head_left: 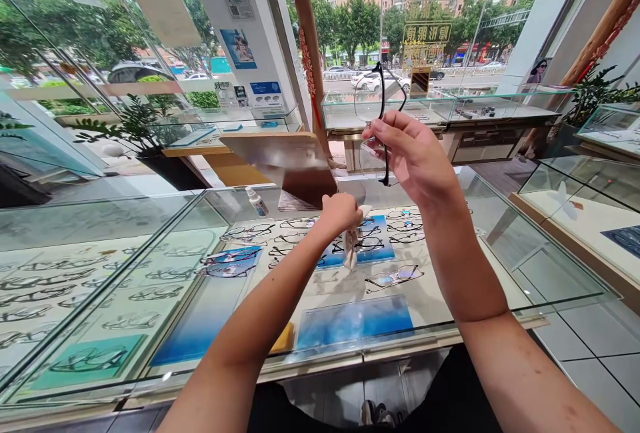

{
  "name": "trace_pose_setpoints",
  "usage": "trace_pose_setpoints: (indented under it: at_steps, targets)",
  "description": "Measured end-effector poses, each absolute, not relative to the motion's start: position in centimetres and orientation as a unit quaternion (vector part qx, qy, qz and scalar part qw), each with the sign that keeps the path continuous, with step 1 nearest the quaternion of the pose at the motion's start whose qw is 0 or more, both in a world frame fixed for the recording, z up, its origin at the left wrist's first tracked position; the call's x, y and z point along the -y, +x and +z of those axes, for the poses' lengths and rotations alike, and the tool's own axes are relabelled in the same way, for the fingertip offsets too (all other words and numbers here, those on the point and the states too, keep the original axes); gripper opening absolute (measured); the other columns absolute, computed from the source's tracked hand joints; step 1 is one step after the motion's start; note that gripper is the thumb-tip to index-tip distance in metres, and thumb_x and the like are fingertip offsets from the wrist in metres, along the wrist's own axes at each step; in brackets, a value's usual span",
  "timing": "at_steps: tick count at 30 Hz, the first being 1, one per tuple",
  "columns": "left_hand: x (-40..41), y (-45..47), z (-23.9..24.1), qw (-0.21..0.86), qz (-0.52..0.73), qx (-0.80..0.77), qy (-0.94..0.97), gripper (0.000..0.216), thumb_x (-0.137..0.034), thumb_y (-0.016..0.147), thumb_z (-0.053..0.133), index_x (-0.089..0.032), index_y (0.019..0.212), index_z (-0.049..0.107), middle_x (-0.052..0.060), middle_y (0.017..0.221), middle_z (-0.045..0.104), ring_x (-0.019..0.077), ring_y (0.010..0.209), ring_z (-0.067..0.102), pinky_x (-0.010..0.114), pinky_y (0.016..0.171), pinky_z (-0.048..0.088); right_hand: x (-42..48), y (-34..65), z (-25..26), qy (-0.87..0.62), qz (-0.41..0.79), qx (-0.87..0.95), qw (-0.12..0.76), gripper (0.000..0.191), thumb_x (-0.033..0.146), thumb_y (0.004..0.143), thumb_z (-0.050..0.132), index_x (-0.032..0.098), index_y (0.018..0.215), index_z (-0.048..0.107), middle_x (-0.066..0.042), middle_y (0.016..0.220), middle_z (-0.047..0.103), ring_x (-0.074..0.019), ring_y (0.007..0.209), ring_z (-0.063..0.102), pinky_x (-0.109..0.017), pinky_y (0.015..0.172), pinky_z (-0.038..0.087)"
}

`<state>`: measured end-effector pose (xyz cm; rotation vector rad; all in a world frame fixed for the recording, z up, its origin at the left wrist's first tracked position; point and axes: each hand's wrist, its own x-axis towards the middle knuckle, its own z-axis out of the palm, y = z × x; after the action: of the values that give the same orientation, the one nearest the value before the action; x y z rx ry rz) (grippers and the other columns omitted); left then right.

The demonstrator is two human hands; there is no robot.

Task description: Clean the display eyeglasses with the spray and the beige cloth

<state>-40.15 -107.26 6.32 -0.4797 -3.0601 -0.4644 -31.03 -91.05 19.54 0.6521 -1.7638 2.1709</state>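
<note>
My right hand [411, 153] is raised above the glass counter [500, 246] and pinches a pair of black-framed glasses [381, 96], held upright toward the window. Lower down, my left hand [340, 211] is closed in a fist around a small white cloth [351, 246], which hangs down just over the counter top. Both forearms reach out over the display case. Under the glass lie several rows of spectacle frames [395, 277] on white and blue pads.
A small spray bottle [257, 201] stands on the counter at the back left, next to a tilted mirror stand [285, 159]. More glass showcases stand left, right and behind [440, 109]. Potted plants [140, 129] sit by the window. Tiled floor shows at lower right.
</note>
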Motion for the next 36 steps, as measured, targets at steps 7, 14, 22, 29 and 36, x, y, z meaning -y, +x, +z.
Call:
trace_pose_setpoints:
  at_steps: [7,14,22,29,36]
  targets:
    - [109.8,-40.6,10.6,0.017,-0.459,0.873,-0.162,0.023,-0.041,0.092,0.046,-0.024,0.081,0.055,0.007,0.081,0.071,0.0231,0.077,0.067,0.036,0.075,0.056,91.1,-30.9,19.7,0.23,0.757,0.597,0.129,0.038,0.051,0.081,0.094,0.027,0.091,0.065,-0.003,0.1,0.071,-0.0239,0.114,0.07,-0.038,0.091,0.059]
    - [110.5,-37.4,14.8,-0.001,-0.776,0.609,-0.167,0.03,-0.049,0.079,0.075,-0.022,0.087,0.065,0.001,0.073,0.063,0.0153,0.061,0.053,0.029,0.058,0.047,91.3,-31.4,19.3,0.249,0.772,0.575,0.111,0.042,0.056,0.078,0.097,0.027,0.087,0.068,-0.002,0.096,0.073,-0.0202,0.099,0.07,-0.036,0.088,0.06]
    - [110.2,-34.8,15.9,0.071,-0.765,0.601,-0.222,0.042,-0.059,0.086,0.083,-0.023,0.106,0.072,0.0,0.083,0.071,0.016,0.076,0.066,0.027,0.066,0.052,91.5,-31.4,19.1,0.261,0.787,0.554,0.077,0.043,0.055,0.074,0.101,0.026,0.085,0.07,0.0,0.093,0.075,-0.0178,0.091,0.07,-0.033,0.087,0.06]
    - [110.1,-34.4,15.7,0.17,-0.736,0.631,-0.176,0.05,-0.069,0.079,0.091,-0.022,0.088,0.076,-0.001,0.071,0.061,0.0127,0.063,0.051,0.026,0.055,0.04,91.7,-30.8,19.3,0.274,0.79,0.545,0.062,0.047,0.055,0.072,0.102,0.025,0.084,0.068,0.001,0.089,0.074,-0.0165,0.091,0.071,-0.032,0.091,0.061]
    - [110.2,-34.9,15.0,0.209,-0.66,0.696,-0.193,0.048,-0.065,0.083,0.089,-0.019,0.087,0.078,0.002,0.08,0.068,0.0157,0.076,0.057,0.027,0.067,0.045,91.6,-31.1,19.1,0.281,0.777,0.558,0.081,0.049,0.058,0.071,0.103,0.025,0.084,0.068,0.001,0.09,0.072,-0.0153,0.086,0.067,-0.031,0.082,0.061]
